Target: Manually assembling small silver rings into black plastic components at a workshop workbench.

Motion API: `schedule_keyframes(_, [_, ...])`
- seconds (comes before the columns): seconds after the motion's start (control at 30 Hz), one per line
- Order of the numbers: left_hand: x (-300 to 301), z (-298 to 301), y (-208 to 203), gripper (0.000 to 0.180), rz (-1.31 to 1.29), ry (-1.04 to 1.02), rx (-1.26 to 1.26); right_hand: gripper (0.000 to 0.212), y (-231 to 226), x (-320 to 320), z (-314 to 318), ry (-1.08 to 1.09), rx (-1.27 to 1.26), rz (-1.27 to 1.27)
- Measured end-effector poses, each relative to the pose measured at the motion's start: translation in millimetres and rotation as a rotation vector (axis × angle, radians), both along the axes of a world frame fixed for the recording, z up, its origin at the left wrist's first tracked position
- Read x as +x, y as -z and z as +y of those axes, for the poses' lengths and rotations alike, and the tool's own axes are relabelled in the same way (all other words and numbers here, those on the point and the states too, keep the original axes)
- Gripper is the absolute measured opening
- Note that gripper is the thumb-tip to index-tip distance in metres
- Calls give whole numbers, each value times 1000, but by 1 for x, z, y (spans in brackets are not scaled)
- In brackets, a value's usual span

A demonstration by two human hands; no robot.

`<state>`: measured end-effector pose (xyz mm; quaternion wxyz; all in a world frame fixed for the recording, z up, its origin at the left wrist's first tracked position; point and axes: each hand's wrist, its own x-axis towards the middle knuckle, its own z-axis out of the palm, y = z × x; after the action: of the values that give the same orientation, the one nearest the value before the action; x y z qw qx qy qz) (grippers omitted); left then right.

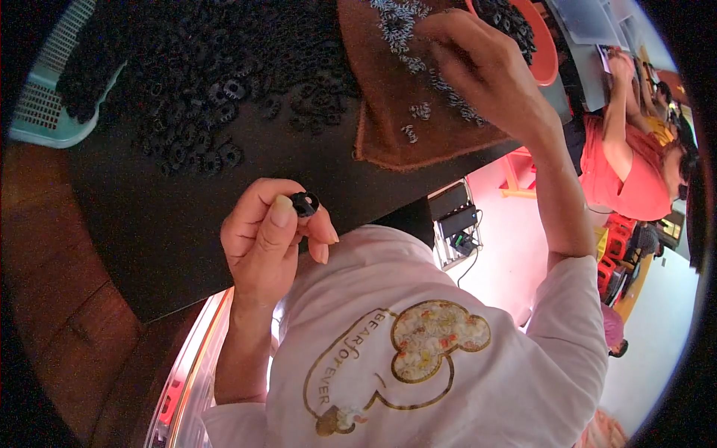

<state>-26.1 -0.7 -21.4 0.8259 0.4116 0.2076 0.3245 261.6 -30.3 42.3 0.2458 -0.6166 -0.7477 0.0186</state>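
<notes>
My left hand (261,243) is closed in a pinch over the table's near edge. Between its thumb and forefinger is a small black plastic cord lock piece (305,203) with a round hole. On the right, my right hand (482,71) reaches over a brown cloth (385,138) with its fingers bent downward and drawn together. Small metal springs (399,26) lie scattered in a heap beside its fingertips. More springs (420,111) lie on the cloth below the palm. What the right fingertips pinch, if anything, is too small to make out.
A wide pile of black plastic pieces (202,97) covers the table's (179,246) far left. A pale green basket (56,119) stands beyond it. At the far right is a red bowl (547,56) of black pieces. Another person (624,168) in red sits beyond the table's right side.
</notes>
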Motion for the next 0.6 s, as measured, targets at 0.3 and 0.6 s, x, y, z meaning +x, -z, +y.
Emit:
schedule_keyframes(0.3, [2,-2,5,25,-13,-19,-14,12,6,-42,-22,-29,-109,572])
schedule_keyframes(0.6, [7,-9,10,25,9,-90,-132,12,32,-88,-21,-211,-75,868])
